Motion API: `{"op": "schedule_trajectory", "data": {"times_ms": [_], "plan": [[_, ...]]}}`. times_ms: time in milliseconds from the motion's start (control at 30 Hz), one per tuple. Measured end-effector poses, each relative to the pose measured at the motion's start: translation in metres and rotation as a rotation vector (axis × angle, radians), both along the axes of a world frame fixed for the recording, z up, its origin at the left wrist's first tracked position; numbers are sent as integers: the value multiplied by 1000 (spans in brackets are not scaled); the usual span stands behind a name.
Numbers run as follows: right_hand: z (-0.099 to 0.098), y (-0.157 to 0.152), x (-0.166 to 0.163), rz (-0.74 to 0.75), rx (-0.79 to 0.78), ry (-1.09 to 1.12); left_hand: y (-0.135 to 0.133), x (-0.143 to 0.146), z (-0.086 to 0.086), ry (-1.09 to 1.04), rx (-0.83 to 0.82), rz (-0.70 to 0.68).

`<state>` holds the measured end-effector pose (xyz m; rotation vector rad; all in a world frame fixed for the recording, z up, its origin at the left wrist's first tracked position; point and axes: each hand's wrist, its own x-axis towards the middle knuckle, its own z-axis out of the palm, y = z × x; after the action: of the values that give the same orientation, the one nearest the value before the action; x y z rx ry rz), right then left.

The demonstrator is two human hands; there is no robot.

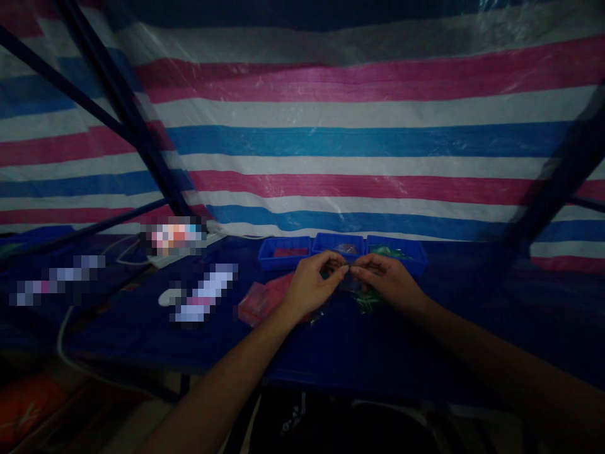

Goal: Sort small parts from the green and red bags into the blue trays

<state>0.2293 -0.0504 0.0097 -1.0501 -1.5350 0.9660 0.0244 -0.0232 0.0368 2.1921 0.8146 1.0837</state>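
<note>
- One dark blue bench point(331, 353) carries everything, with a striped tarp point(331, 139) hanging behind it at twelve o'clock.
- Three blue trays sit side by side at twelve o'clock of the hands: the left tray point(265, 257) holds red pieces, the middle tray point(326, 239) something dark I cannot make out, the right tray point(418, 255) green pieces.
- Pink packets point(258, 302) lie at nine o'clock of the left hand point(309, 284); a green packet point(367, 301) sits under the right hand point(387, 280).
- Both hands are pinched closed, thumb to forefinger, on one small piece point(348, 270) between them, just above the bench.
- That small piece looks light, thin and floppy, probably slippery film; edge pinches suit it best.
</note>
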Motion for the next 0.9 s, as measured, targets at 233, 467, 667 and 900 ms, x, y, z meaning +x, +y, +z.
{"op": "schedule_trajectory", "data": {"times_ms": [233,467,667,900], "plan": [[0,-1,0,-5,14,27,0,0,-1,54,-16,-18],[-1,-5,-4,-12,71,-7,-8,2,4,134,14,-15],[-5,-6,-6,53,52,33,-11,3,8,174,49,-9],[-2,-6,-3,35,50,-26,-9,3,6,200,90,12]]}}
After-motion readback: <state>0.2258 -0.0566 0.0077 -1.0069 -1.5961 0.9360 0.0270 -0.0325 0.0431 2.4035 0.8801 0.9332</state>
